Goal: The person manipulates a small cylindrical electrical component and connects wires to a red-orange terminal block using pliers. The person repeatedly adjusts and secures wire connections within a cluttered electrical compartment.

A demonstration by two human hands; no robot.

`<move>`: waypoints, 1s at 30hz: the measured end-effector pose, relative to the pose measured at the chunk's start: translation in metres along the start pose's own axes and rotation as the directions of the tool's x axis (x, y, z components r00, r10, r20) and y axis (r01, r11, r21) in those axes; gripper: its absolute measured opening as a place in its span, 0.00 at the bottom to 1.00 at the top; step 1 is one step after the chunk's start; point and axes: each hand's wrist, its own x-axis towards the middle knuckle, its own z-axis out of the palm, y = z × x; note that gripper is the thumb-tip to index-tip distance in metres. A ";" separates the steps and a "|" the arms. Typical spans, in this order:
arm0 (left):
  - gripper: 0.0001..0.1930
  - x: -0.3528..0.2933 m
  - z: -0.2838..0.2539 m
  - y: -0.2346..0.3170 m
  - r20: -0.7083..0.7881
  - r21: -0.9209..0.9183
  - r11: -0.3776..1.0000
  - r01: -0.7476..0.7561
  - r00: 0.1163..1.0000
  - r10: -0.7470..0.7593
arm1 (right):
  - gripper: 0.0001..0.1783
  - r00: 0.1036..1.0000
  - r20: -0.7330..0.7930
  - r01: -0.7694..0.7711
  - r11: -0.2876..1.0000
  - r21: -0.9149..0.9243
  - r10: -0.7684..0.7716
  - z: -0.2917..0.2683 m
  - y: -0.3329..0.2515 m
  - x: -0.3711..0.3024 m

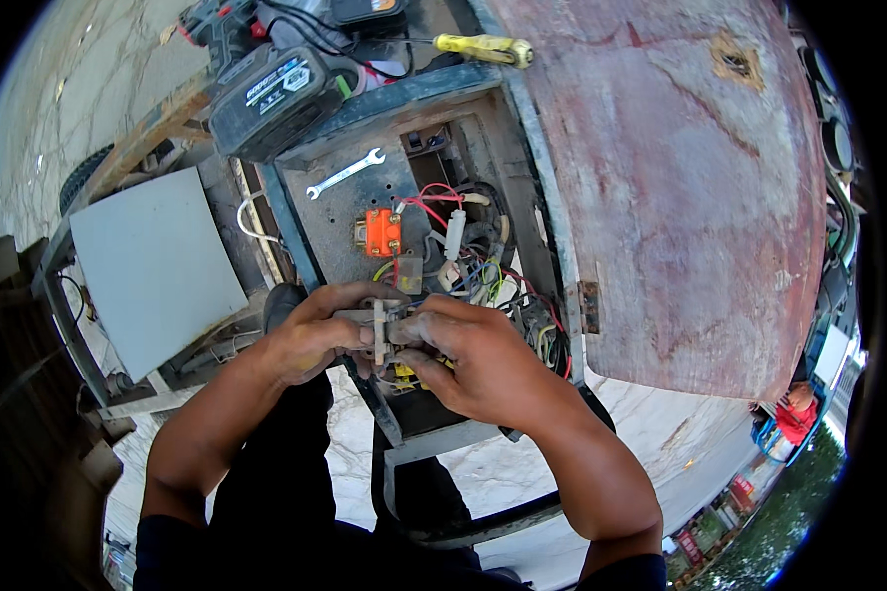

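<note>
Grey part (379,333), small and flat-faced: located over the near end of an open metal box (294,227), pinched between my two hands. Its exact kind I cannot tell, as my fingers hide much of it.

Left hand (315,330): mine, closed on the part's left side, thumb and fingers bent around it.
Right hand (478,355): mine, thumb and fingertips closed on the part's right side.

Inside the box, beyond my hands: one orange block (382,232) with metal screws, left of a bundle of loose wires (537,320) in red, blue, yellow-green and white. One silver wrench (346,173), double-ended, lying at a slant farther off than the block. One white plug (455,234) among the wires, right of the block.

At the far edge: one black battery pack (274,103), left; one power drill (219,34), farther left; one screwdriver (483,49) with yellow handle, right.

To the right: one broad reddish board (680,217), surface worn, one rusty hinge (589,307) at its left edge. To the left: one pale grey panel (158,271), tilted.
</note>
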 end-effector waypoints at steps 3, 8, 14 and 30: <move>0.36 0.001 -0.002 -0.005 0.015 -0.033 0.999 -0.027 1.000 0.027 | 0.15 1.000 -0.003 -0.003 1.000 0.003 0.003 0.001 -0.001 0.000; 0.35 -0.001 -0.002 -0.005 0.033 -0.057 0.998 -0.027 0.999 0.029 | 0.14 0.999 -0.009 0.041 0.998 0.037 -0.041 0.002 0.001 0.001; 0.38 -0.001 -0.006 -0.008 0.048 -0.072 0.997 0.011 0.999 -0.008 | 0.14 0.999 -0.012 0.048 0.998 0.034 -0.048 0.003 -0.001 0.002; 0.34 -0.005 -0.004 -0.010 0.033 -0.080 0.995 -0.065 0.997 0.068 | 0.17 1.000 -0.007 0.000 1.000 0.020 0.001 0.005 -0.004 0.001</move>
